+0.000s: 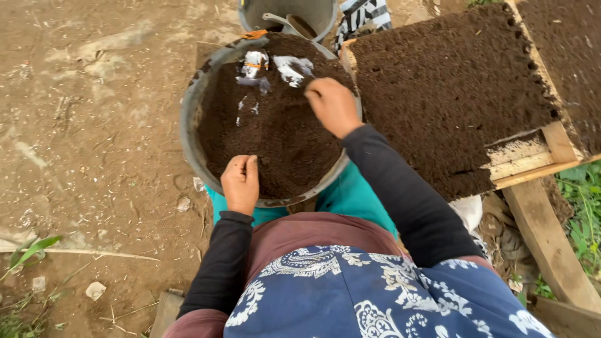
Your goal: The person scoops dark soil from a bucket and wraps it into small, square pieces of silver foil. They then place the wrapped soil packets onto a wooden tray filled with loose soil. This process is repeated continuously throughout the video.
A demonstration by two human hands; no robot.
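You are working in the round basin [188, 119] of dark soil [275, 138] that sits just in front of your knees. Your left hand [240, 181] grips the near rim, fingers curled over the edge and closed on it, steadying the basin. Your right hand [333, 105] is down on the soil at the far right side, fingers curled inward as if gathering a handful; whether it already has soil inside you cannot tell from this angle. Beyond your right hand, shreds of white plastic wrapper [291, 67] lie on the soil.

Judging by this, you are at the scooping stage. To the right of your right hand lies a wooden tray [532, 156] covered with the same soil, touching or just beside the basin. A grey bucket [313, 15] with a scoop [282, 22] in it stands past the basin. The next move calls for a firm, closed handful and a steady basin.
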